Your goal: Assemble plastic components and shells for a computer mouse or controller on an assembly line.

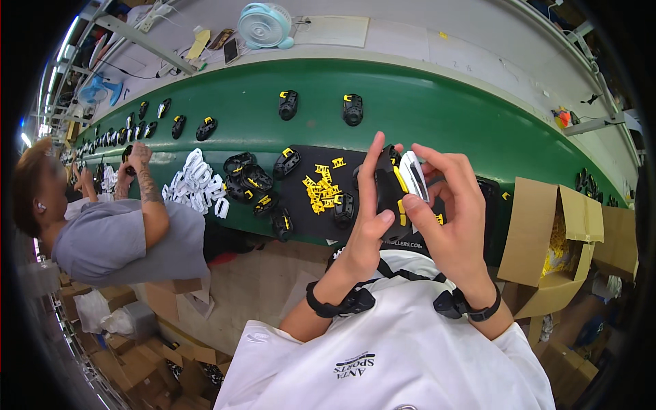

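Note:
Above a black mat, my two hands hold a black mouse-shaped shell fitted with a yellow strip and a white curved part. My left hand grips the black side, its index finger extended along it. On the other side, my right hand curls around the white part with its thumb pressed near the lower end. Small yellow plastic pieces lie heaped on the mat, next to another black shell. My fingers hide some of the held piece.
Black shells and white frames are piled left on the green conveyor belt. More shells stand along its far side. A co-worker works at left. An open cardboard box stands right; a fan sits beyond.

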A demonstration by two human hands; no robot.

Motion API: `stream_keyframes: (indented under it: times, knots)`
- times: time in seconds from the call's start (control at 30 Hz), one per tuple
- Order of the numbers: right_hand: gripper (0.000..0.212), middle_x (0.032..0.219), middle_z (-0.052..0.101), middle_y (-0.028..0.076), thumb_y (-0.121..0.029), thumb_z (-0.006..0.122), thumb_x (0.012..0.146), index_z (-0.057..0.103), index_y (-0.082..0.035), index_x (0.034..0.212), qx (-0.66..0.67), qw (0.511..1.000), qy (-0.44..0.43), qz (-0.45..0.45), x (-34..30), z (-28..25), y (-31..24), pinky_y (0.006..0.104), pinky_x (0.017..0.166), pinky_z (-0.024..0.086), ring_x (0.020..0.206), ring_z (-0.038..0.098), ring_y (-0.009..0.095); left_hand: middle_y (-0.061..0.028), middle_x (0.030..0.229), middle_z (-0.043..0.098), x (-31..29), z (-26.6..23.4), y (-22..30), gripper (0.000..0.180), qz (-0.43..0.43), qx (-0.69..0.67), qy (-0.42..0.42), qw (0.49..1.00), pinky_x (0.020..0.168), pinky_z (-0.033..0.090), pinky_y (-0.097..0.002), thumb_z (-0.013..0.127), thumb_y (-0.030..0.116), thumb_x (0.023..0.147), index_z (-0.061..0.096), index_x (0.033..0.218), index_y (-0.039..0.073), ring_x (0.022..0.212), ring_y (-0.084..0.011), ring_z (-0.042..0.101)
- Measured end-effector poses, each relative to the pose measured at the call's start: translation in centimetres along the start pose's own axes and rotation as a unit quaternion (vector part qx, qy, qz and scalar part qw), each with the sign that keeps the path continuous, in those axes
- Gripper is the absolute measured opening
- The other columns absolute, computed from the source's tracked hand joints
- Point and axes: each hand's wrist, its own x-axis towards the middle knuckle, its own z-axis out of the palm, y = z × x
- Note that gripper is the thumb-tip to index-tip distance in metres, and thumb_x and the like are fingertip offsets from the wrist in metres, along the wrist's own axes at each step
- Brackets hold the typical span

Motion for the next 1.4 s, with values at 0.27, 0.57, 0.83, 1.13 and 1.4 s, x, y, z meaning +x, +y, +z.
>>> stream_keyframes:
  times: [0.27,0.57,0.83,1.13,1.4]
  knots:
    - [0.057,0.107,0.055,0.009,-0.018,0.085,0.076,0.062,-0.003,0.127,-0.076,0.997,0.01,-0.032,0.2,0.3,0.3,0.026,0.066,0.048,0.088,0.059,0.016,-0.0202,0.141,0.047,0.7,-0.5,0.1,0.086,-0.02,-0.044,-0.013,0.999,0.105,0.048,-0.0452,0.05,0.029,0.081,0.017,0.159,0.016,0.125,-0.0329,0.056]
    - [0.059,0.11,0.056,0.01,-0.02,0.089,0.071,0.062,-0.002,0.121,-0.098,0.993,0.028,-0.066,0.6,1.1,-0.7,0.0293,0.068,0.052,0.084,0.06,0.018,-0.0224,0.139,0.049,0.7,-0.3,1.0,0.087,-0.009,-0.169,0.005,0.986,0.107,0.047,-0.0495,0.05,0.024,0.076,0.021,0.157,0.011,0.127,-0.0375,0.054]
    - [0.046,0.11,0.06,0.012,-0.016,0.07,0.087,0.062,0.003,0.128,0.038,0.998,-0.05,0.001,1.1,0.6,0.8,0.0262,0.069,0.047,0.084,0.059,0.016,-0.0179,0.137,0.051,1.8,-1.5,0.1,0.076,-0.052,-0.293,0.006,0.955,0.102,0.051,-0.0433,0.044,0.027,0.082,0.026,0.154,0.012,0.125,-0.0322,0.056]
    - [0.046,0.107,0.058,0.009,-0.013,0.074,0.086,0.063,-0.001,0.129,0.068,0.988,-0.128,0.06,1.6,-0.4,2.1,0.0255,0.066,0.046,0.082,0.056,0.013,-0.0148,0.134,0.056,1.7,-3.0,-1.6,0.064,-0.142,-0.382,-0.016,0.913,0.097,0.054,-0.0409,0.037,0.028,0.09,0.036,0.152,0.014,0.125,-0.0287,0.057]
    - [0.044,0.104,0.058,0.008,-0.014,0.077,0.083,0.065,-0.001,0.124,0.006,0.985,-0.15,0.085,2.5,-1.2,2.1,0.0276,0.067,0.048,0.08,0.055,0.012,-0.0123,0.131,0.059,1.8,-2.2,-1.4,0.062,-0.168,-0.363,0.039,0.915,0.082,0.057,-0.035,0.036,0.033,0.093,0.036,0.152,0.015,0.113,-0.0235,0.063]
